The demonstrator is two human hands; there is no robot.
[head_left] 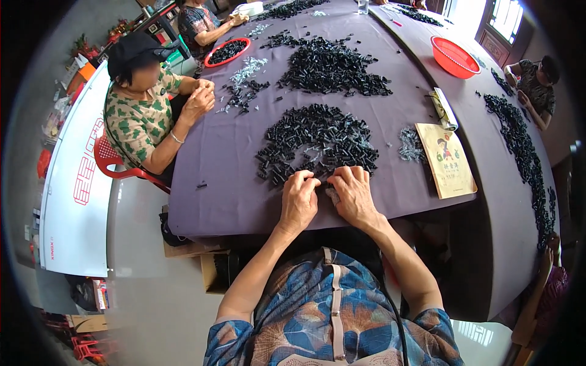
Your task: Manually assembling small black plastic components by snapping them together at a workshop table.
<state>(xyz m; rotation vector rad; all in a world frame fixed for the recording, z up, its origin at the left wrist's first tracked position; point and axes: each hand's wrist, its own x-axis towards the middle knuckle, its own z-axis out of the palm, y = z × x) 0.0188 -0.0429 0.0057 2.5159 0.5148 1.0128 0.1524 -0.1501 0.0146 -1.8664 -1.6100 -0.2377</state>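
Both hands work at the near edge of a pile of small black tube-like pieces point(317, 137) on a purple-grey cloth-covered table. My left hand point(299, 198) is closed, thumb and fingertips pinched together just in front of the pile. Close beside it, my right hand point(354, 196) is closed too, its fingers curled inward with the tips turned toward the left hand. Whatever the fingertips hold is too small to make out. A few pale see-through bits point(332, 194) show under the right hand. Some more pale bits lie among the black pieces.
Right of the pile are small see-through pieces point(411, 145) and a yellow booklet point(447, 161). A larger black heap point(332, 67) lies beyond. A red basket point(455, 58) stands far right, a red tray point(227, 53) far left. A co-worker point(146, 116) sits at the left; others work around the table.
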